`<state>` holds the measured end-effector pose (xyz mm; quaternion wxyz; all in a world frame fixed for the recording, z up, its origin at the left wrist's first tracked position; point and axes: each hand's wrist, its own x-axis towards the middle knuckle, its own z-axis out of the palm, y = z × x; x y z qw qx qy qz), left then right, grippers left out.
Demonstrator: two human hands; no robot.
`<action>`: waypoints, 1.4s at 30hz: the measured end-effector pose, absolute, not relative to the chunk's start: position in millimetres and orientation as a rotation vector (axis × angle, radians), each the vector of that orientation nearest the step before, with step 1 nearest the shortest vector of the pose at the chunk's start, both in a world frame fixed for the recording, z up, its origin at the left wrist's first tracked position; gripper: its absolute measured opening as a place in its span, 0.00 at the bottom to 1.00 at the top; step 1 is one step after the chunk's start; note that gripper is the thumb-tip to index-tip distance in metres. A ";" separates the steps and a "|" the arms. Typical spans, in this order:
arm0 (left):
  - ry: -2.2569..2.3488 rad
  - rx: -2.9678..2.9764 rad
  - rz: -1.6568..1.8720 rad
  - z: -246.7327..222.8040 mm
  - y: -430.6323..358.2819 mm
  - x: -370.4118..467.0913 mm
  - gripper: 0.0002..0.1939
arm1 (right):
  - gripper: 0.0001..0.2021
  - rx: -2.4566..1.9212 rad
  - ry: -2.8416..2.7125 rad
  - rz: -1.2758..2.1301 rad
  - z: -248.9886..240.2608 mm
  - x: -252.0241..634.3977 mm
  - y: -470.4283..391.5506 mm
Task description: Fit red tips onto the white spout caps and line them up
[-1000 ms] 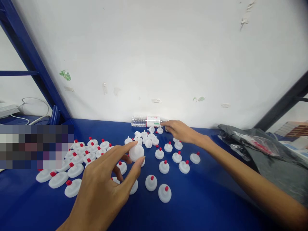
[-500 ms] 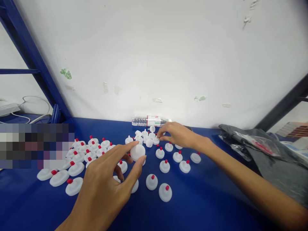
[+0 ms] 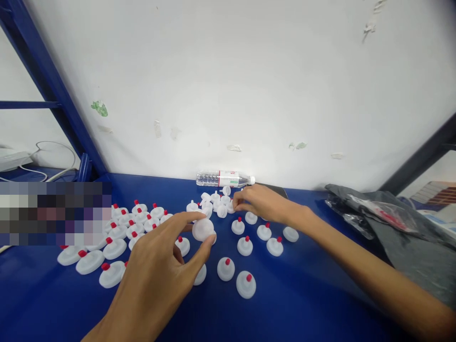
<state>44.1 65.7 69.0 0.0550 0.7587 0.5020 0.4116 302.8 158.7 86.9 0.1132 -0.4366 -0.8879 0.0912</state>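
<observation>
My left hand [image 3: 156,266] pinches a white plastic nozzle cap [image 3: 203,230] between thumb and fingers, its round base turned toward me. My right hand [image 3: 258,202] is farther off, at the right edge of a pile of white nozzle caps [image 3: 215,202] without red tips. Its thumb and fingertips are closed together; whatever they hold is hidden. Between and below the hands stand several white caps with red tips [image 3: 245,285], spread apart. A denser group of red-tipped caps [image 3: 116,248] covers the table to the left of my left hand.
A clear water bottle [image 3: 224,179] lies against the white wall behind the pile. A dark flat object [image 3: 272,190] is partly hidden behind my right hand. Grey plastic bags [image 3: 384,223] lie at the right. Blue frame posts stand at the left, with white cables beyond. The table [image 3: 302,294] is blue.
My right hand has shifted slightly left and down, its fingertips drawn closer together. The cap in my left hand has tilted a little. The view has shifted slightly.
</observation>
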 end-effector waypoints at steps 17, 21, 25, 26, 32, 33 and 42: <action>1.649 2.478 1.233 68.4 69.4 42.3 0.11 | 0.05 -0.846 -2.173 0.884 125.2 258.3 103.7; 1.621 2.482 1.239 66.5 68.2 42.4 0.12 | 0.04 -0.860 -2.198 0.908 124.0 258.6 104.7; 1.583 2.435 1.277 65.4 67.9 41.5 0.12 | 0.04 -0.864 -2.184 0.935 124.9 259.8 104.9; 1.556 2.428 1.295 65.9 67.9 41.4 0.13 | 0.04 -0.854 -2.168 0.973 125.4 260.2 105.0; 1.372 2.406 1.318 69.2 67.4 42.6 0.16 | 0.09 -0.773 -2.152 1.388 130.7 265.8 109.2; 1.361 2.401 1.330 69.3 67.2 42.8 0.18 | 0.09 -0.785 -2.154 1.419 132.3 268.4 110.9; 1.387 2.352 1.419 73.3 64.0 45.0 0.13 | 0.15 -1.465 -2.262 0.887 149.5 350.7 146.9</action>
